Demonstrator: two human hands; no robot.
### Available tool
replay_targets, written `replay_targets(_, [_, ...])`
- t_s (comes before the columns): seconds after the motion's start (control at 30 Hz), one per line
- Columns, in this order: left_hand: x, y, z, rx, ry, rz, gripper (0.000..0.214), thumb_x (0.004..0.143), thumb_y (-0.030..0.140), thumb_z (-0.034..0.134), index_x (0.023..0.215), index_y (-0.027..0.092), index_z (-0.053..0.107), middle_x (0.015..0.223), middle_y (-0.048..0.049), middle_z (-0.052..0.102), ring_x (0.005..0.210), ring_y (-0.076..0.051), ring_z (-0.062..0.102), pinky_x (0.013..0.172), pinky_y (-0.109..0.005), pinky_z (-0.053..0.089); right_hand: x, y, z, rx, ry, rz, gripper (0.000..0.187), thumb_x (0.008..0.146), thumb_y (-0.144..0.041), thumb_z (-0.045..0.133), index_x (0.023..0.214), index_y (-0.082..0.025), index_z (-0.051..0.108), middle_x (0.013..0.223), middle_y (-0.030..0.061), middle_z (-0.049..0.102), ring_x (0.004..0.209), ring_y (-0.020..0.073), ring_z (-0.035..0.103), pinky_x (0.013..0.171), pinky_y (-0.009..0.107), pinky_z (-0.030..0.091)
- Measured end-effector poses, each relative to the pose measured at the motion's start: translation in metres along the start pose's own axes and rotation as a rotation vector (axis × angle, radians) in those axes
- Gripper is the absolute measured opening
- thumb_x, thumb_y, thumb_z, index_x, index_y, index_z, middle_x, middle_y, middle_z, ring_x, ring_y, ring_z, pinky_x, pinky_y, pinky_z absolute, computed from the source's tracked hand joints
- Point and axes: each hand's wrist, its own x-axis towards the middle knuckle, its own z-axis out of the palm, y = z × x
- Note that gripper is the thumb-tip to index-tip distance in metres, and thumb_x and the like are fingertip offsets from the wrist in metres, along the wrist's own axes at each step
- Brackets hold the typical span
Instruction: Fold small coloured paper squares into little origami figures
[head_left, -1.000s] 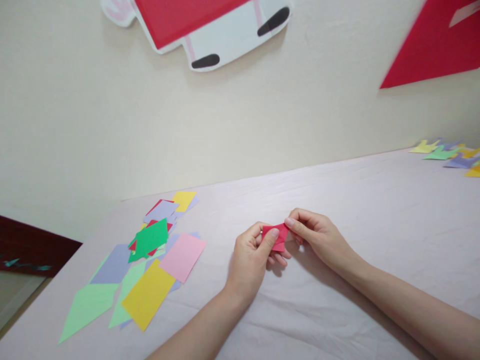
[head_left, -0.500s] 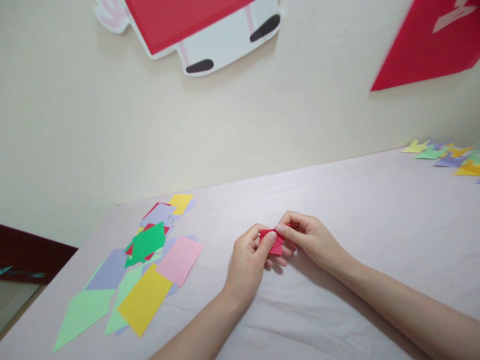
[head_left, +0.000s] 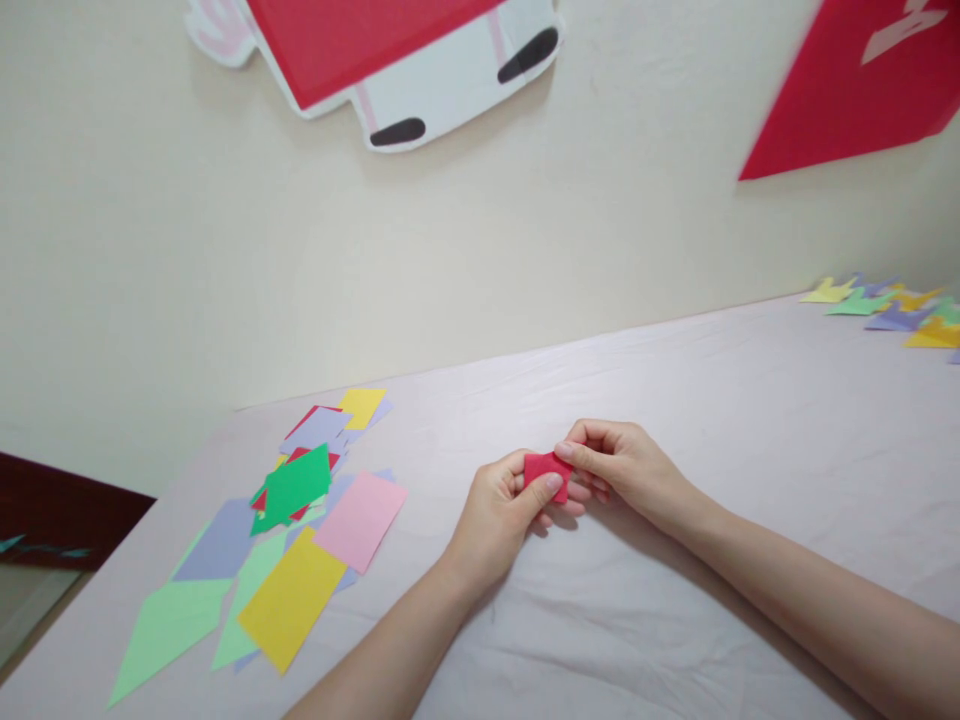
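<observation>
A small folded piece of red paper is held up between my two hands, a little above the cloth-covered table. My left hand grips it from the left, thumb pressed on its front and fingers behind. At its upper right corner, my right hand pinches the paper between thumb and forefinger. The back of the paper is hidden by my fingers.
Left of my hands lie loose coloured sheets: a pink sheet, a yellow sheet, a green sheet and several others. Folded paper shapes stand far right by the wall. Pale cloth covers the table.
The red paper now shows a flatter, smoother face, where creased layers showed before. My left thumb has shifted slightly right, and my right fingertips sit a little higher at the corner.
</observation>
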Motion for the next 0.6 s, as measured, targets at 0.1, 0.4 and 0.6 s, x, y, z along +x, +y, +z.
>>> replay_targets(0.1, [0.0,0.002,-0.005,-0.018,-0.081,0.015,0.037,0.085,0.047,0.062,0.098,0.013,0.064,0.096,-0.0144,0.075,0.077,-0.022,0.073,0.053,-0.021,0.043,0.001,-0.001,-0.002,0.052,0.002,0.027,0.04,0.072,-0.052,0.073,0.062,-0.018,0.055,0.043,-0.0084,0.045,0.038,0.0059,0.036,0.039,0.02,0.025])
replay_targets(0.4, [-0.004,0.006,-0.015,0.121,-0.138,0.082,0.017,0.097,0.033,0.045,0.104,0.018,0.05,0.102,-0.0128,0.073,0.088,-0.021,0.071,0.069,-0.027,0.049,0.004,-0.001,-0.008,0.144,-0.047,0.054,0.035,0.075,-0.046,0.072,0.064,-0.017,0.057,0.047,-0.0075,0.048,0.038,0.005,0.036,0.04,0.02,0.026])
replay_targets(0.6, [-0.007,0.007,-0.023,1.23,0.308,0.507,0.025,0.086,0.008,0.045,0.107,0.019,0.055,0.125,-0.0129,0.063,0.108,-0.028,0.059,0.093,-0.045,0.045,0.005,0.004,-0.01,0.002,0.077,-0.187,0.024,0.083,-0.039,0.063,0.096,-0.019,0.058,0.07,-0.0032,0.059,0.058,0.011,0.052,0.058,0.024,0.043])
